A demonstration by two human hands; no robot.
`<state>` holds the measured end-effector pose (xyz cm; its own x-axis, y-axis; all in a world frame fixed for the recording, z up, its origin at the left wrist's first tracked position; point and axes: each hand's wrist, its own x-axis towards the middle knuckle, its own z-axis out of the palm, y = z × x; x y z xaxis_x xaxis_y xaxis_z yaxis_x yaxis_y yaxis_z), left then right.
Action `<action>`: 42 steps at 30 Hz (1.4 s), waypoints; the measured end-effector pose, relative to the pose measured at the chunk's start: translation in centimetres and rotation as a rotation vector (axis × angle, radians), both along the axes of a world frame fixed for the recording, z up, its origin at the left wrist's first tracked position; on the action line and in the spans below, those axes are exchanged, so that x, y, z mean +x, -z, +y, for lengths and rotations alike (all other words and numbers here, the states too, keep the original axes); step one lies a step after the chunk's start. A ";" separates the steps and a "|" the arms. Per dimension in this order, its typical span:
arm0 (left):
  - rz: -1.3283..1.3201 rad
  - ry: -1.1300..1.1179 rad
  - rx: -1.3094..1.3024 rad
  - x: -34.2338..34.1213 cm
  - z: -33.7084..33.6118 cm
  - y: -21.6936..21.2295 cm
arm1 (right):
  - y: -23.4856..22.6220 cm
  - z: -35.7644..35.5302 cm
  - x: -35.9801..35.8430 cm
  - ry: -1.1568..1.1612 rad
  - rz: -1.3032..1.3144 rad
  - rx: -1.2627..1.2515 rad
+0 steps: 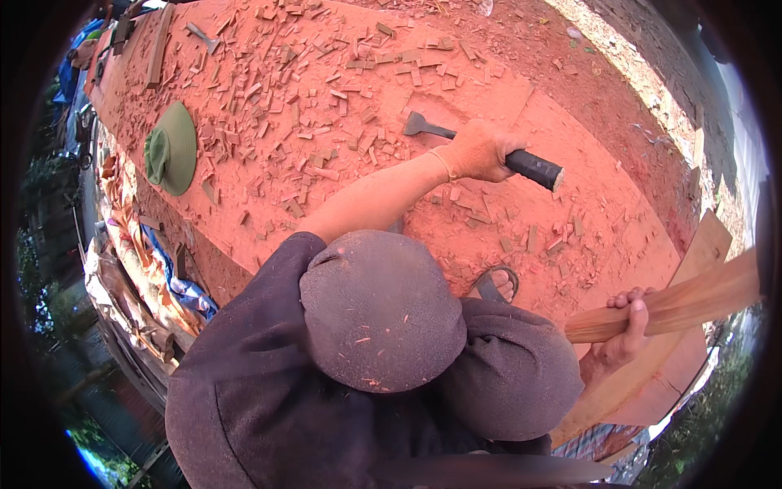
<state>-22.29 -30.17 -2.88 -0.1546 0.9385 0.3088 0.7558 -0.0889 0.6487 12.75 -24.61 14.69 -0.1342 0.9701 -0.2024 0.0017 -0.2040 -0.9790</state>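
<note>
My left hand [476,152] reaches out over the wood surface with its fingers wrapped round a chisel [533,169]. The chisel's black-wrapped handle end sticks out on the right of the fist. On the left its flat dark blade lies at or just above the surface; contact is hard to tell. At the right, beside my knee, my right hand [623,342] is closed round a long piece of wood [700,295], with fingertips over its top. Reddish dust and many small chips cover the broad wood surface [562,130].
A green brimmed hat [173,149] sits at the left. Another chisel [202,37] and a wooden strip [160,49] lie at the far left. My sandaled foot [498,285] rests near the middle, by my dark-trousered knees [383,310]. A pale board [707,244] slants at the right.
</note>
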 end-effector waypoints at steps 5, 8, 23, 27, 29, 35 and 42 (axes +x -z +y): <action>-0.030 -0.013 0.018 -0.1 0.1 0.6 | -3.1 0.0 -10.0 0.271 0.362 0.157; 0.029 0.029 -0.074 -0.6 -0.1 0.7 | 5.5 -6.0 -11.3 -0.131 -0.325 -0.121; -0.043 0.077 0.005 -2.2 -0.1 -0.5 | -1.0 0.6 0.6 0.047 -0.162 0.114; -0.054 0.050 0.051 -2.5 0.0 -1.0 | -4.9 4.3 0.9 0.071 0.192 0.280; -0.068 0.072 0.046 -2.4 -0.5 -0.9 | -5.4 4.4 -1.4 0.066 0.307 0.335; -0.052 0.049 0.051 -2.8 0.0 -0.4 | 5.6 -2.7 -9.6 -0.197 -0.195 0.065; -0.021 0.023 -0.033 -1.4 1.5 1.1 | 6.7 -0.9 -2.9 -0.188 -0.413 -0.171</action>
<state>-23.70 -28.67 -3.96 -0.1386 0.9514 0.2750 0.7402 -0.0849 0.6670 9.82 -25.54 8.03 -0.1789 0.8848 -0.4302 0.4357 -0.3208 -0.8410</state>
